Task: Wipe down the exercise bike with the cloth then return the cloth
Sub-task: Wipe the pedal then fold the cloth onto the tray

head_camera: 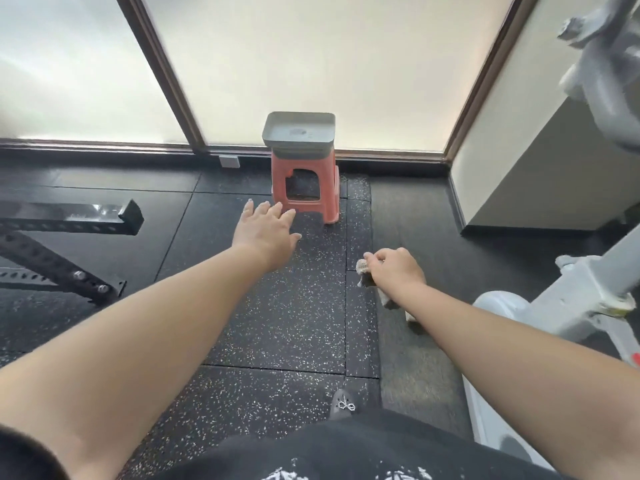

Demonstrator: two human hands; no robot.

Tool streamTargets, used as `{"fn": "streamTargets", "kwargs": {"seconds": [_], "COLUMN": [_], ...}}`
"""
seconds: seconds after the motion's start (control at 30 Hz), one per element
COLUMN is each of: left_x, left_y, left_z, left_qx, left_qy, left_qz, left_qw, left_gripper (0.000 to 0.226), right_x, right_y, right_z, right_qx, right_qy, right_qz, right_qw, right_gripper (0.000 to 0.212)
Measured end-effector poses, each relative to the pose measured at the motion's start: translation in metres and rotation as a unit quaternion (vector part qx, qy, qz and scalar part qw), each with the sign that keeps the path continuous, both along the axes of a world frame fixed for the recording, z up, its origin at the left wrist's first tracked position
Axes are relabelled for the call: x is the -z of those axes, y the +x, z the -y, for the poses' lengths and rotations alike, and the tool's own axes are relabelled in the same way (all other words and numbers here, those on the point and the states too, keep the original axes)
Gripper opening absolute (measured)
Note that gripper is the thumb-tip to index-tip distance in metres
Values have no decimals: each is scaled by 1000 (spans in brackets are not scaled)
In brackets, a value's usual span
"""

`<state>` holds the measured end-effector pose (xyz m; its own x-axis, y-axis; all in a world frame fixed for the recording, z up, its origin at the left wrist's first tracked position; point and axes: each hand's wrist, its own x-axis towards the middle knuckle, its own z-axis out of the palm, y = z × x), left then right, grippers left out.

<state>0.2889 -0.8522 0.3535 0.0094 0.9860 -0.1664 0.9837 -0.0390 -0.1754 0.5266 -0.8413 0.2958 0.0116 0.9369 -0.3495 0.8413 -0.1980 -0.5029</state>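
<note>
Right hand (393, 266) pinches the cloth (367, 271), fingers curled round its top; cloth hangs below the wrist, over the dark speckled floor (277, 323). Left hand (266, 230) reaches forward, fingers spread, holding nothing. Ahead, against the frosted window (329, 64), a red stool (304, 185) carries a grey tray (299, 131). Bike (588, 289) frame stands at right, near the cloth hand. Black perforated rack (62, 237) lies left. Open floor between hands and stool.
</note>
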Motion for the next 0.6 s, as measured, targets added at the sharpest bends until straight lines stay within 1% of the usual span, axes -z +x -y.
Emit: {"fn": "streamTargets", "kwargs": {"seconds": [0.1, 0.17, 0.3, 0.43, 0.53, 0.6], "left_x": [-5, -4, 4, 10, 15, 15], "left_y": [-14, -27, -55, -86, -108, -121], "left_z": [-35, -53, -87, -141, -186, -220], "left_qx": [-12, -22, -31, -30, -19, -4], "left_qy": [9, 8, -4, -2, 2, 10], "left_qz": [10, 12, 16, 28, 52, 83], "left_qw": [1000, 1000, 999, 999, 998, 996], "left_gripper": [59, 59, 60, 60, 59, 59], "right_x": [2, 2, -1, 3, 4, -1], "right_y": [-16, -28, -53, -80, -106, -126], "right_z": [-45, -73, -116, -160, -202, -231], "right_qx": [0, -8, -7, 2, 18, 35], "right_qy": [-11, -11, -7, -18, -37, -45], "right_qz": [-41, -54, -57, -50, -69, -98], "right_qw": [999, 998, 998, 999, 997, 994], "right_gripper": [25, 22, 26, 25, 36, 40]}}
